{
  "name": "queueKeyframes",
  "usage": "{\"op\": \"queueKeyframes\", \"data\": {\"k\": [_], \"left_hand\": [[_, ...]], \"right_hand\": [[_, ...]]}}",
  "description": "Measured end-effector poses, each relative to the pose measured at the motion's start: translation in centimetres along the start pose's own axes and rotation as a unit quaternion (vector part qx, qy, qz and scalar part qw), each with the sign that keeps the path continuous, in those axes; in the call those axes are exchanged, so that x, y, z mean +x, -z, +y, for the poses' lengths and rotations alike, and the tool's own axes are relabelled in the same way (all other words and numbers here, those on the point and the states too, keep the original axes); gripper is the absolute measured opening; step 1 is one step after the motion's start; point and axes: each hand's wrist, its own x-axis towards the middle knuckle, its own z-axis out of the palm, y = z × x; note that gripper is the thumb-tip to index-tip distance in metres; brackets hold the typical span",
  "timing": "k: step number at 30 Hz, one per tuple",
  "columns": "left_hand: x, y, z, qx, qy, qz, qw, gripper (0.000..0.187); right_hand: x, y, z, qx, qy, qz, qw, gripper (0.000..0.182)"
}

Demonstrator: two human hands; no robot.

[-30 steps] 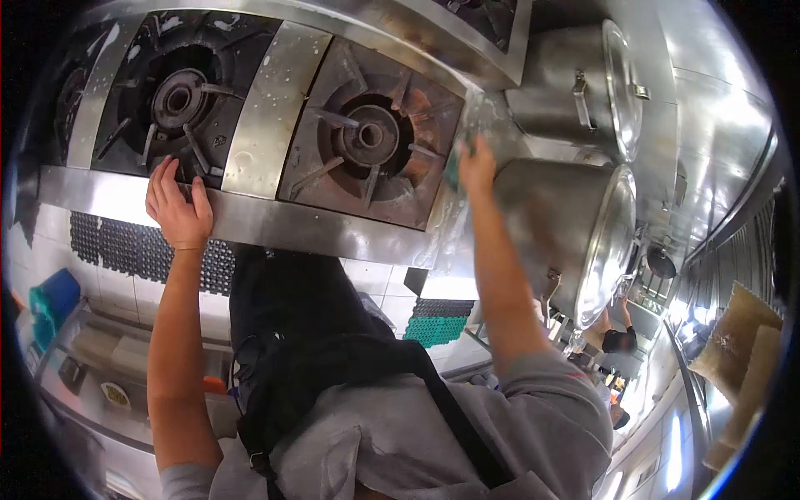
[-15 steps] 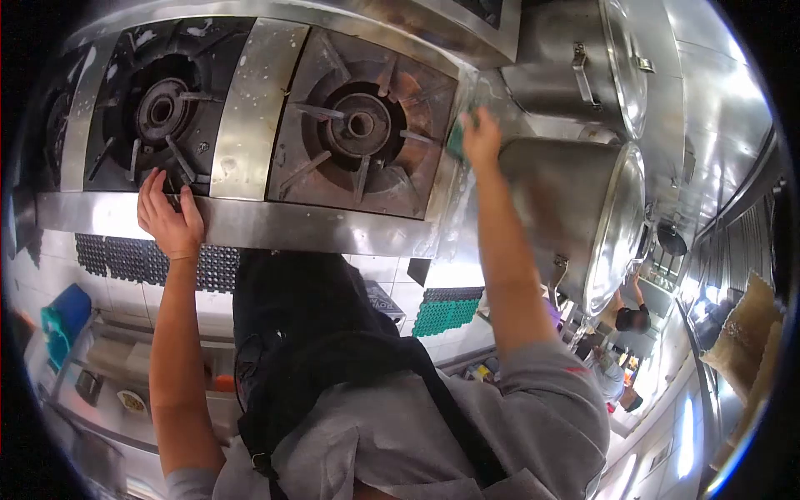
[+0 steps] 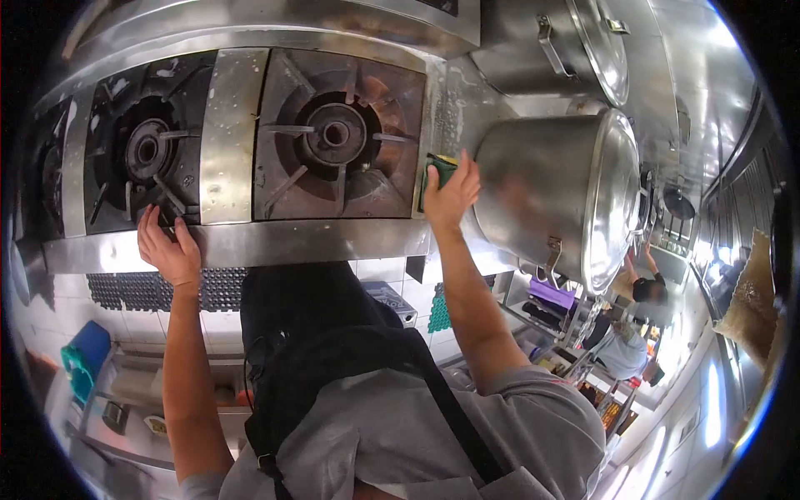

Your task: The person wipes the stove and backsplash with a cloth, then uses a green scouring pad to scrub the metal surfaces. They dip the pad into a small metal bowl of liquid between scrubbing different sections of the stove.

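My right hand [image 3: 452,190] is wrapped round a green and yellow sponge [image 3: 442,169] on the steel strip right of the stove. Wet, soapy streaks show on the steel surface [image 3: 454,104] beyond it. My left hand [image 3: 169,245] rests on the stove's front edge [image 3: 308,242], fingers apart, fingertips by the grate of the left burner [image 3: 147,148]. Nothing shows in it. Between the hands lies the dark square plate of another burner [image 3: 336,133], with grate bars around it.
A large lidded steel pot [image 3: 533,187] stands right of my right hand, another pot [image 3: 542,50] behind it. Black rubber matting [image 3: 217,287] and a blue bin [image 3: 92,342] are below the stove. Two people [image 3: 646,287] [image 3: 621,346] are in the far right background.
My right hand has moved toward the stove's front edge with the sponge, whose yellow side now shows. The view has shifted slightly. My left hand stays on the front edge.
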Motion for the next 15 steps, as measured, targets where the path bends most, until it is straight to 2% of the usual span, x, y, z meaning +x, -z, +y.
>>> {"op": "queueKeyframes", "data": {"k": [2, 3, 6, 10, 12, 15], "left_hand": [[0.0, -0.1, -0.1, 0.0, -0.002, -0.003, 1.0, 0.045], [0.0, -0.1, -0.2, 0.002, -0.002, -0.008, 1.0, 0.045], [0.0, 0.1, 0.0, 0.006, 0.005, -0.017, 1.0, 0.045], [0.0, -0.2, -0.1, 0.014, 0.024, -0.025, 0.999, 0.046], [0.3, -0.3, 0.1, 0.014, 0.019, -0.021, 0.999, 0.046], [0.0, -0.4, -0.1, 0.014, 0.009, -0.018, 1.0, 0.045]], "right_hand": [[-0.5, -1.8, 0.4, -0.084, 0.042, 0.006, 0.996, 0.067], [-0.5, -2.2, 0.7, -0.113, 0.028, -0.07, 0.991, 0.063], [-2.6, -1.5, 1.7, -0.105, 0.062, -0.11, 0.986, 0.061], [-3.5, -1.3, 2.4, -0.126, 0.09, -0.07, 0.985, 0.063], [-0.7, -1.7, 1.3, -0.046, 0.016, -0.07, 0.996, 0.064], [6.0, -3.0, 0.4, -0.053, 0.036, -0.014, 0.998, 0.06]]}}
